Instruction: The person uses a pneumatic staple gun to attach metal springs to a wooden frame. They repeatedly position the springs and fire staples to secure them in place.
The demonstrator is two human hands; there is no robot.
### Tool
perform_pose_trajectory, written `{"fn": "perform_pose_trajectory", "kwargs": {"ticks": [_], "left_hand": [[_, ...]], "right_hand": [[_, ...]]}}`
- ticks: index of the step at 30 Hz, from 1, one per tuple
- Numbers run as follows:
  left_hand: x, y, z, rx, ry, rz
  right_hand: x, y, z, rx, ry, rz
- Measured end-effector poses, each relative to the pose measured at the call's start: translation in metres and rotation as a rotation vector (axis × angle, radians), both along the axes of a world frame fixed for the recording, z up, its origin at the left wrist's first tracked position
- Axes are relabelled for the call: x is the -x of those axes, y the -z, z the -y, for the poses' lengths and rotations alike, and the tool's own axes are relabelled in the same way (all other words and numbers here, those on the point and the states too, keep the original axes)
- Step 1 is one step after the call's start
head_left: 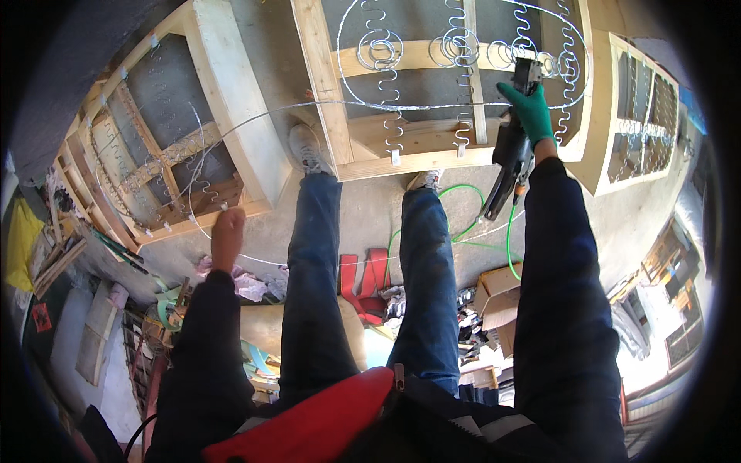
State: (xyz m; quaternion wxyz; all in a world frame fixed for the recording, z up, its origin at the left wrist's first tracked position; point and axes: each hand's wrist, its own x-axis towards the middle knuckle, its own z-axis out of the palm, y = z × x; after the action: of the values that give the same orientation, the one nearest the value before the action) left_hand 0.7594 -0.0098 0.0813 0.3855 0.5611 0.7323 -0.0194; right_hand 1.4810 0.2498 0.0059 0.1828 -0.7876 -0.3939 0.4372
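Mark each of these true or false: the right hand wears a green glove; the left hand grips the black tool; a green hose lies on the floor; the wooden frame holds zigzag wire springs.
1. The right hand wears a green glove. True.
2. The left hand grips the black tool. False: the gloved right hand holds it; the bare left hand is at a thin wire.
3. A green hose lies on the floor. True.
4. The wooden frame holds zigzag wire springs. True.

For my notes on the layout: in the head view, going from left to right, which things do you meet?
Yellow cloth → left wooden frame → bare left hand → red strap → cardboard box → green-gloved right hand holding a black tool → right wooden frame.
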Motion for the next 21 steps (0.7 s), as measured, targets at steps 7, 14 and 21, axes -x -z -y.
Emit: {"fn": "perform_pose_trajectory", "kwargs": {"ticks": [7,14,21], "left_hand": [[-0.053,-0.069,0.184,0.416,-0.275,0.018],[-0.137,-0.080,0.195,0.562,-0.613,0.249],[-0.133,-0.070,0.225,0.580,-0.804,0.354]], "right_hand": [[0.027,0.042,-0.024,-0.053,-0.080,0.272],[0.064,0.021,-0.040,0.144,-0.112,0.367],[0.035,0.063,-0.025,-0.004,-0.108,0.188]]}}
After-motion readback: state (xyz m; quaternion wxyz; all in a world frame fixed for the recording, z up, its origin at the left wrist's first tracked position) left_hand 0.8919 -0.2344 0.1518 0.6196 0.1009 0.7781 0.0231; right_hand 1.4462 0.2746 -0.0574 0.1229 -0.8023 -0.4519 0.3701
